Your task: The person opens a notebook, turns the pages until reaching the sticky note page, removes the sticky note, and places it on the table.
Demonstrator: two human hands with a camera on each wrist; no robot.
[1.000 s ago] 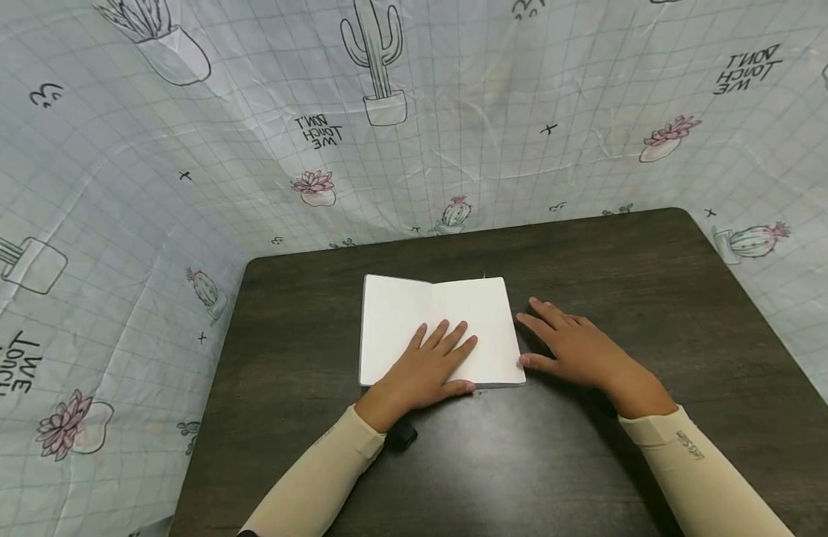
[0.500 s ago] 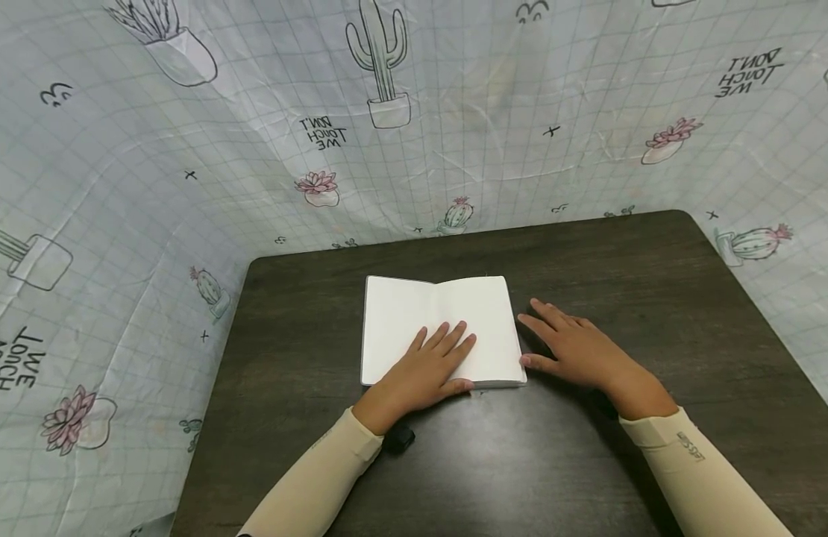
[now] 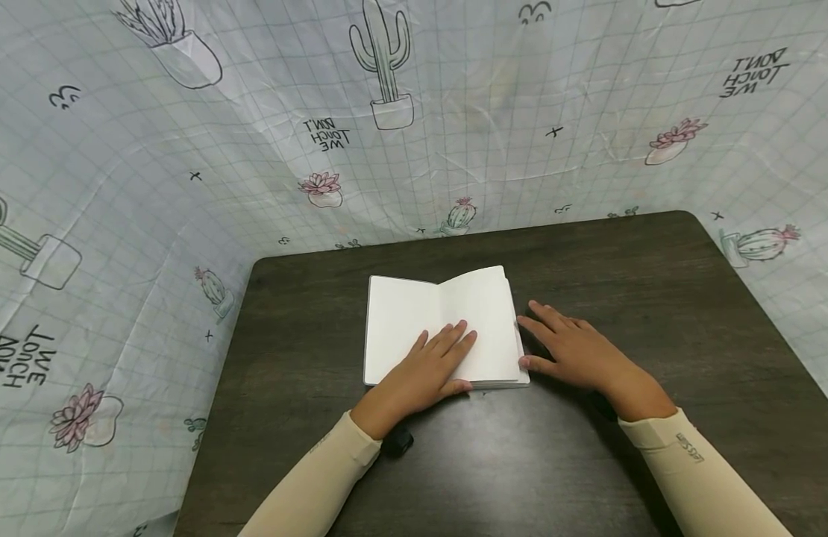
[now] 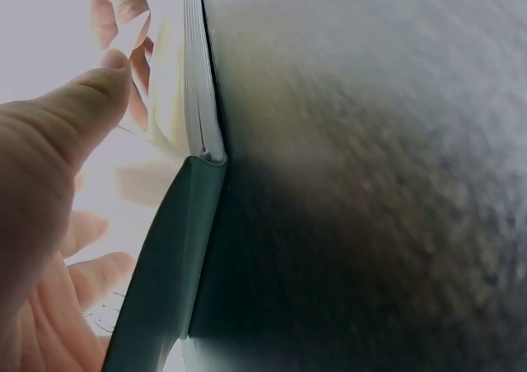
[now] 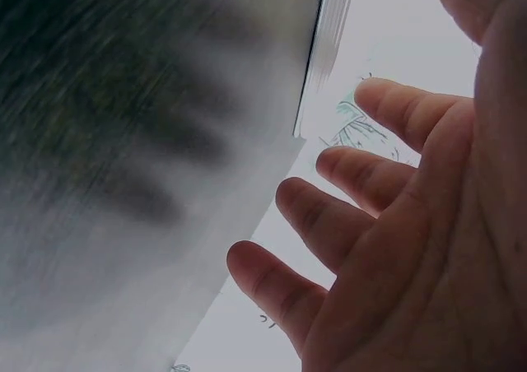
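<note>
A notebook point(image 3: 399, 317) lies open on the dark table, both facing pages blank white. Its dark green cover point(image 4: 169, 253) and page block show edge-on in the left wrist view. My left hand point(image 3: 421, 377) rests across the lower middle of the pages with fingers extended, thumb at the bottom edge. The top of the right-hand page point(image 3: 489, 287) curves up, off the sheets below. Beside the notebook's right edge is my right hand point(image 3: 582, 349), thumb tip right at the page edge. Its fingers point(image 5: 309, 207) stretch out apart in the right wrist view.
The dark wooden table point(image 3: 306, 447) has rounded back corners. A pale sheet point(image 3: 454, 156) printed with cacti and a grid hangs behind and on both sides. A small black object point(image 3: 397, 441) sits by the left wrist.
The right-hand page has risen and bowed upward at its top, baring a strip of the sheet under it along the right edge. Both hands stay nearly in place.
</note>
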